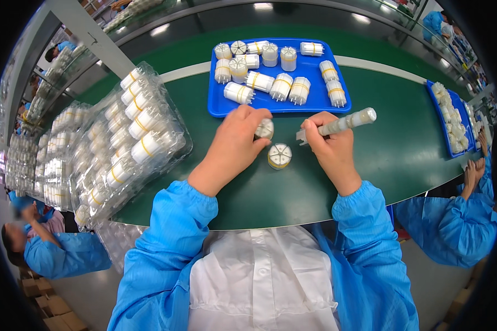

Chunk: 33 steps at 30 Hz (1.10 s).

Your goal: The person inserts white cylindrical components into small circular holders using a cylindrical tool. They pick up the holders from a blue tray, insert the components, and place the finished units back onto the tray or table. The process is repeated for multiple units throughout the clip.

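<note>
My left hand is closed round a short white cylinder bundle, its segmented round top facing up. Just right of it and nearer to me, a second bundle with a yellow band stands upright on the green table, touched by neither hand. Between thumb and fingers, my right hand grips a pale tube-shaped piece like a thick pen. Its rounded end points up and right, and its notched tip points left toward the bundles. The kind of this piece is not clear.
Beyond my hands lies a blue tray with several yellow-banded white bundles, standing and lying. Clear plastic trays full of bundles lean at the left. At the right edge is another loaded blue tray, near a co-worker's hands.
</note>
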### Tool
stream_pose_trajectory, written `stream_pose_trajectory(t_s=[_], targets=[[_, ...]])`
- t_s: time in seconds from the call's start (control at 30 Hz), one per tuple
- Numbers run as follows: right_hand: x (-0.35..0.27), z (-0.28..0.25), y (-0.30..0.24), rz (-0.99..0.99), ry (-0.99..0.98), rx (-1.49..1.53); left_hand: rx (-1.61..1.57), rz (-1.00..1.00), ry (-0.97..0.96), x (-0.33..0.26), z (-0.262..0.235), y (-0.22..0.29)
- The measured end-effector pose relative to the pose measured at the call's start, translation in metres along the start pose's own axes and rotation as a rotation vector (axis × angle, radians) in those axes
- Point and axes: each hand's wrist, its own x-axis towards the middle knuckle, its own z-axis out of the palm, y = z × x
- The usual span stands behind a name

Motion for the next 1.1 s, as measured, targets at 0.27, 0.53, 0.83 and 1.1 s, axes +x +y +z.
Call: stream_pose_trajectory(t_s=[0.27,0.53,0.83,1.1], targets=[[0.029,0.005,-0.011,-0.061,-0.085,-0.061,-0.414,-0.151,-0.071,0.008,0.022,-0.009],[0.031,0.013,-0.001,-0.015,-0.12,-0.139,-0.381,-0.143,0.044,0.006,0.034,-0.002],[0.028,0.015,0.004,0.011,-0.123,-0.091,-0.344,-0.067,0.113,0.006,0.039,-0.007],[0.03,0.009,0.008,0.009,-0.069,0.011,-0.36,-0.021,0.069,0.006,0.035,-0.009]])
